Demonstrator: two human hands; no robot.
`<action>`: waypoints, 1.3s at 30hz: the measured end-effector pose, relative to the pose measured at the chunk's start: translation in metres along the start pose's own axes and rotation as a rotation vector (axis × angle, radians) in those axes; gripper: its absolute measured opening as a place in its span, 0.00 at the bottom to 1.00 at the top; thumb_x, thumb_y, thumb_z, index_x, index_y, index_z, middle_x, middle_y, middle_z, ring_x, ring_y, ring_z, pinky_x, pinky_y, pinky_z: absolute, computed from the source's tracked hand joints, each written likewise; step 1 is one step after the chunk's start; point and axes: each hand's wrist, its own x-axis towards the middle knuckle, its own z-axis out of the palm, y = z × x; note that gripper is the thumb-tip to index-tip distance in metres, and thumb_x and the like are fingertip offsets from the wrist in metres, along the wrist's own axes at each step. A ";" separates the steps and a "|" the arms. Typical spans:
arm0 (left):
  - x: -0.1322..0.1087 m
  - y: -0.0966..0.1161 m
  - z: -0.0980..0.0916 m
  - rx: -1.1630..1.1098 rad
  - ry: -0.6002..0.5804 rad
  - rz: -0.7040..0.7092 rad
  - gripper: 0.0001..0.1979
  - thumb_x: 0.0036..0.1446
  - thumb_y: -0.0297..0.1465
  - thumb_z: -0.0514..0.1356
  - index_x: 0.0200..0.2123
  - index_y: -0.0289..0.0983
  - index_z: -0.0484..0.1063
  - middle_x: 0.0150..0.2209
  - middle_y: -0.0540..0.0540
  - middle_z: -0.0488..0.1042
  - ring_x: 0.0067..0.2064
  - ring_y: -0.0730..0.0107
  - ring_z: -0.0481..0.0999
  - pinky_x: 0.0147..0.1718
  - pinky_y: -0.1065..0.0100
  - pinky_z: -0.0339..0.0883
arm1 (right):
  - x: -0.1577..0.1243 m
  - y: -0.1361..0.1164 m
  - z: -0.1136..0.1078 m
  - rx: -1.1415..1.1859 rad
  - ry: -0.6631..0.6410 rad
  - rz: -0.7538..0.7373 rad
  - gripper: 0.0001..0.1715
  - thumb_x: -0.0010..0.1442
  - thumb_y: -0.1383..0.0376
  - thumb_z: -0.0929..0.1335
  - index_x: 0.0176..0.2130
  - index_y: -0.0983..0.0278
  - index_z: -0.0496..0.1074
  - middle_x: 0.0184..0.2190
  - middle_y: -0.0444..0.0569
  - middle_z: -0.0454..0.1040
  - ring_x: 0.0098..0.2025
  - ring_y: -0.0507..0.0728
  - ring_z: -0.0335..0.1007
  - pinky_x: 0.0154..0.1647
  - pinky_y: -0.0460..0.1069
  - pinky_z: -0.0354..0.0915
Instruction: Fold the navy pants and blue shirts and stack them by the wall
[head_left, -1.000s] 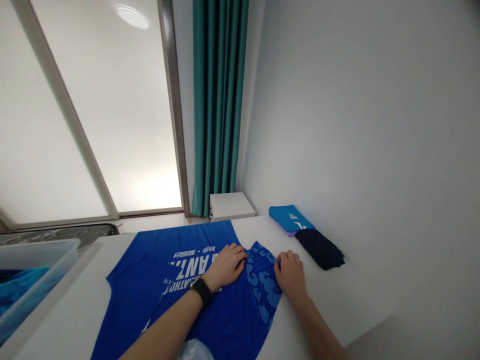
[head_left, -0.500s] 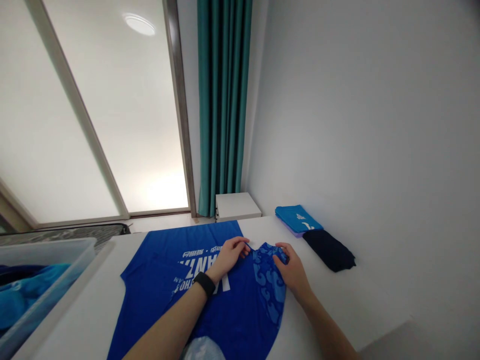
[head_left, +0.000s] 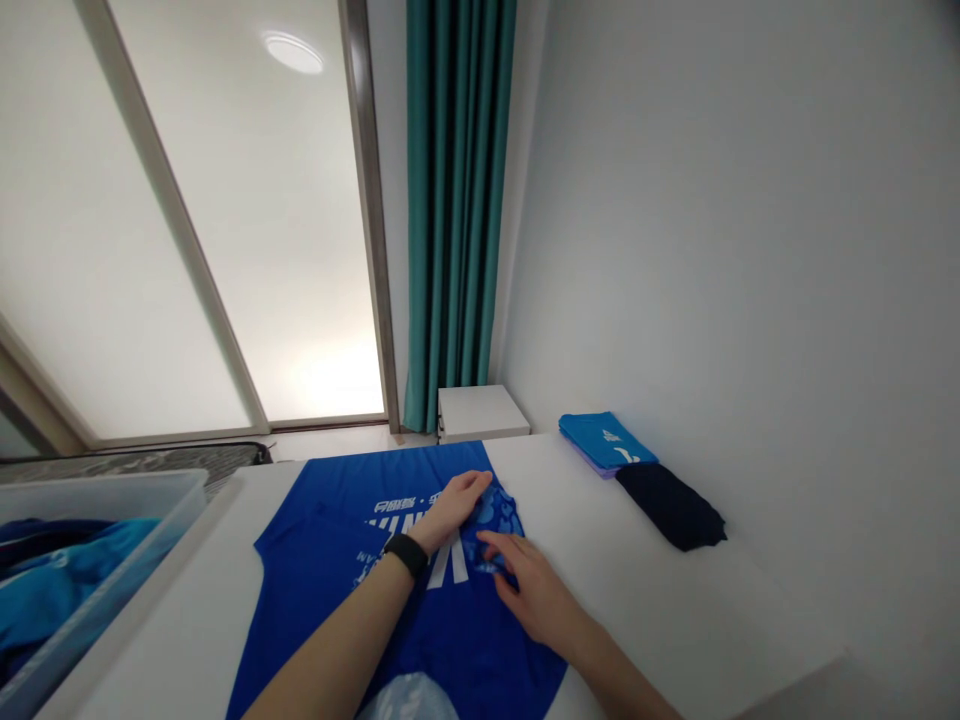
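Observation:
A blue shirt (head_left: 315, 590) with white lettering lies spread on the white table. Its lighter-patterned sleeve (head_left: 497, 510) is turned inward over the body. My left hand (head_left: 455, 507), with a black band on the wrist, has its fingers closed at the sleeve's far edge, by the lettering. Nearer to me, my right hand (head_left: 534, 588) holds the sleeve's near edge between thumb and fingers. Part of the lettering is hidden under the left hand and forearm.
Folded blue cloth (head_left: 604, 437) and a dark folded garment (head_left: 670, 505) lie by the wall on the white table (head_left: 630, 610). At left stands a clear plastic bin (head_left: 169, 535) with clothes inside. A whitish translucent object (head_left: 412, 697) is at the bottom edge. A white cabinet (head_left: 484, 408) stands beyond.
My right hand has moved left, folding the patterned sleeve inward over the shirt. The left hand stays near the sleeve's top edge. The view has shifted slightly.

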 end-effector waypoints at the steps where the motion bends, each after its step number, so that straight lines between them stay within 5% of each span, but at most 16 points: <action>1: 0.001 -0.001 0.000 0.038 0.013 0.017 0.21 0.57 0.44 0.58 0.43 0.32 0.75 0.28 0.50 0.72 0.29 0.70 0.70 0.29 0.71 0.63 | -0.002 -0.002 -0.001 -0.016 -0.013 0.006 0.33 0.54 0.77 0.63 0.57 0.58 0.66 0.46 0.49 0.75 0.49 0.58 0.69 0.55 0.55 0.64; 8: 0.003 -0.005 0.002 0.287 0.087 0.109 0.13 0.52 0.28 0.60 0.42 0.34 0.76 0.24 0.54 0.66 0.27 0.71 0.67 0.29 0.71 0.61 | -0.012 -0.004 -0.007 0.055 0.060 0.055 0.12 0.62 0.65 0.64 0.44 0.59 0.74 0.37 0.48 0.76 0.42 0.58 0.71 0.46 0.52 0.65; 14: 0.000 0.003 -0.002 0.450 0.126 0.127 0.16 0.56 0.27 0.58 0.49 0.36 0.72 0.35 0.47 0.74 0.38 0.66 0.74 0.41 0.67 0.66 | 0.004 0.038 -0.018 0.076 0.172 0.203 0.17 0.65 0.61 0.58 0.43 0.62 0.73 0.31 0.47 0.74 0.31 0.56 0.70 0.34 0.50 0.65; 25: -0.010 0.007 -0.011 0.663 0.047 0.127 0.19 0.59 0.25 0.57 0.54 0.41 0.68 0.43 0.43 0.78 0.48 0.60 0.77 0.47 0.64 0.67 | 0.078 0.079 -0.025 -0.161 0.052 0.116 0.21 0.56 0.74 0.59 0.41 0.59 0.75 0.38 0.48 0.72 0.46 0.57 0.65 0.51 0.52 0.58; 33: -0.007 0.007 -0.015 0.695 0.049 0.112 0.19 0.59 0.26 0.57 0.54 0.39 0.68 0.39 0.45 0.77 0.44 0.61 0.78 0.42 0.67 0.67 | 0.077 0.082 -0.019 -0.287 0.025 0.160 0.08 0.61 0.65 0.64 0.36 0.61 0.73 0.42 0.47 0.70 0.49 0.58 0.62 0.53 0.54 0.54; 39: -0.009 0.008 -0.015 0.760 0.045 0.068 0.18 0.60 0.27 0.58 0.54 0.40 0.68 0.40 0.44 0.78 0.43 0.61 0.79 0.40 0.68 0.67 | 0.076 0.082 -0.014 -0.367 0.089 0.172 0.09 0.65 0.62 0.65 0.35 0.61 0.72 0.40 0.48 0.70 0.48 0.58 0.63 0.48 0.53 0.54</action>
